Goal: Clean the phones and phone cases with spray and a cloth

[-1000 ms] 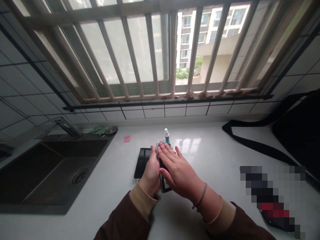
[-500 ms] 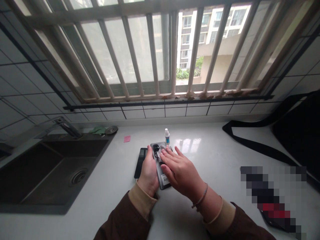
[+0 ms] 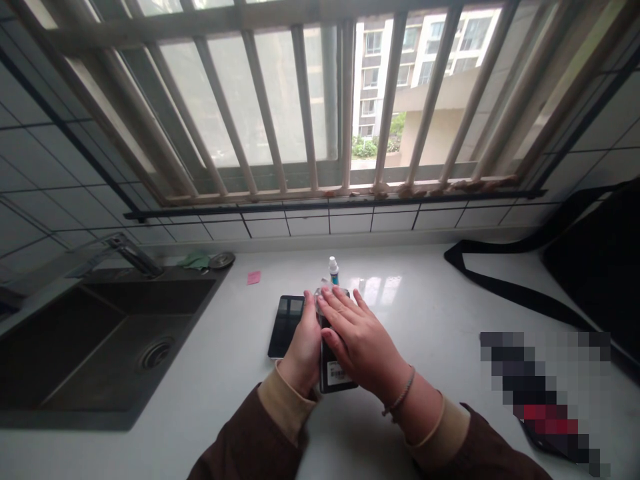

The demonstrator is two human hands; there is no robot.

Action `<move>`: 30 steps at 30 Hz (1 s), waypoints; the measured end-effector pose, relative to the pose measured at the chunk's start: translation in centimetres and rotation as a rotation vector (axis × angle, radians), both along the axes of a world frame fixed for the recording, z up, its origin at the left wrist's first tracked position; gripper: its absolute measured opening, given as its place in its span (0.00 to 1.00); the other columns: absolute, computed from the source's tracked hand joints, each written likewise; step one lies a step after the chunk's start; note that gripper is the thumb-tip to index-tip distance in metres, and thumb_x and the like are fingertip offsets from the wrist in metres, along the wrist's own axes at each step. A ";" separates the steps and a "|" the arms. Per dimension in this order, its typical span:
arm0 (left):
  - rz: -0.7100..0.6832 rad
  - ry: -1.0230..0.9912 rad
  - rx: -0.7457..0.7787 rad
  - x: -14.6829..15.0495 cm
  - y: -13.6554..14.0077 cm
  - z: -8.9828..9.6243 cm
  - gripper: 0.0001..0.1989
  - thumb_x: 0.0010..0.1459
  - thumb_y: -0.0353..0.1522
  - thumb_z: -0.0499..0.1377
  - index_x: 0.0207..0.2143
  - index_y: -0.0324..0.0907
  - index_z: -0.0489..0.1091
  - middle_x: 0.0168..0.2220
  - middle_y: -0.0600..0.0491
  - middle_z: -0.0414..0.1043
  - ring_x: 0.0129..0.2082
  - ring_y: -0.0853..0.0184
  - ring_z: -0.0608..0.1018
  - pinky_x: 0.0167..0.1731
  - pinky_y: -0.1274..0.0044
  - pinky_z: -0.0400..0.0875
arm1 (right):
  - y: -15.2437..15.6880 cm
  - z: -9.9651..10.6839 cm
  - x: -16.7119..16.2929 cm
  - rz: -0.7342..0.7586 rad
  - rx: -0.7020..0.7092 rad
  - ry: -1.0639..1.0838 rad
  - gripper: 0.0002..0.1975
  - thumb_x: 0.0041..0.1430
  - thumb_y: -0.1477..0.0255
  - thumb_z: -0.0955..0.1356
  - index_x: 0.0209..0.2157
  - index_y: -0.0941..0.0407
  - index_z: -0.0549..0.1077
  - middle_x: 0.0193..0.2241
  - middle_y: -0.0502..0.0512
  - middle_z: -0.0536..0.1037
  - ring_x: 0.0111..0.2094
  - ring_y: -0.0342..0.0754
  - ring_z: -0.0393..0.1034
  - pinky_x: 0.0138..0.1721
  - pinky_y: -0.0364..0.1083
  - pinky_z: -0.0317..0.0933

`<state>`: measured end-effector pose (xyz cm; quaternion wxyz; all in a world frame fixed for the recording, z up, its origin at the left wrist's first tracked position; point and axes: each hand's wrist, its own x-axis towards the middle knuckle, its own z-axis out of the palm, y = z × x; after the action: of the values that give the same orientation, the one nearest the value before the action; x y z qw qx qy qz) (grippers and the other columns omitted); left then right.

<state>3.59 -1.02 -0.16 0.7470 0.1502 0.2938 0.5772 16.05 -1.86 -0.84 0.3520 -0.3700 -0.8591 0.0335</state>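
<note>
A smartphone (image 3: pixel 339 375) with a white barcode label low on its back lies in my left hand (image 3: pixel 304 343). That hand wraps the phone's left edge, with the thumb along the side. My right hand (image 3: pixel 357 327) rests flat over the phone's upper back, fingers stretched out. Under its fingertips a whitish, crumpled wipe or tissue (image 3: pixel 325 281) partly shows; the rest is covered. The camera lenses are hidden. Just left of my left hand, a second dark phone (image 3: pixel 286 327) lies on the counter. Beyond the held phone stands a small white bottle (image 3: pixel 334 270) with a blue label.
A dark sink (image 3: pixel 125 353) with a faucet (image 3: pixel 135 257) is at the left. Beside it lie a green cloth (image 3: pixel 195 261) and a metal strainer (image 3: pixel 221 261). A pink note (image 3: pixel 253 277) sits on the white counter (image 3: pixel 215 373). A black bag strap (image 3: pixel 505 288) stretches in from the right.
The held phone has tilted and shifted slightly right and nearer, uncovering more of the second phone. My right hand still lies over it, and the camera lenses have gone from view.
</note>
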 end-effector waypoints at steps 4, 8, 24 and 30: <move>-0.042 -0.063 0.018 -0.3 0.2 -0.1 0.29 0.73 0.51 0.52 0.60 0.40 0.76 0.57 0.38 0.79 0.63 0.53 0.77 0.67 0.62 0.67 | 0.1 0.0 0.0 -0.067 0.013 0.035 0.26 0.76 0.69 0.61 0.71 0.60 0.65 0.70 0.65 0.66 0.73 0.61 0.58 0.72 0.67 0.54; -0.063 -0.098 -0.030 -0.7 0.4 0.2 0.32 0.72 0.53 0.52 0.60 0.37 0.76 0.55 0.36 0.79 0.62 0.49 0.78 0.66 0.58 0.69 | 0.2 -0.1 0.0 -0.115 0.006 0.077 0.23 0.76 0.71 0.62 0.67 0.59 0.70 0.66 0.66 0.72 0.69 0.61 0.65 0.71 0.67 0.58; -0.056 -0.062 0.002 -0.2 0.1 0.1 0.27 0.74 0.47 0.51 0.59 0.37 0.76 0.57 0.37 0.79 0.62 0.55 0.78 0.67 0.65 0.66 | 0.4 -0.4 0.0 -0.081 0.008 0.063 0.26 0.76 0.69 0.62 0.71 0.61 0.65 0.70 0.66 0.65 0.73 0.61 0.57 0.72 0.65 0.58; -0.001 -0.110 -0.097 -0.8 0.8 0.7 0.31 0.73 0.50 0.51 0.59 0.35 0.74 0.52 0.34 0.81 0.55 0.50 0.82 0.63 0.58 0.71 | 0.4 -0.6 -0.1 -0.085 0.004 0.083 0.22 0.76 0.71 0.62 0.65 0.60 0.73 0.64 0.67 0.74 0.67 0.61 0.68 0.69 0.65 0.63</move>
<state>2.76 -0.20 0.52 0.7687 0.0822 0.2798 0.5693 15.93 -1.47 -1.40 0.3891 -0.4039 -0.8273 0.0321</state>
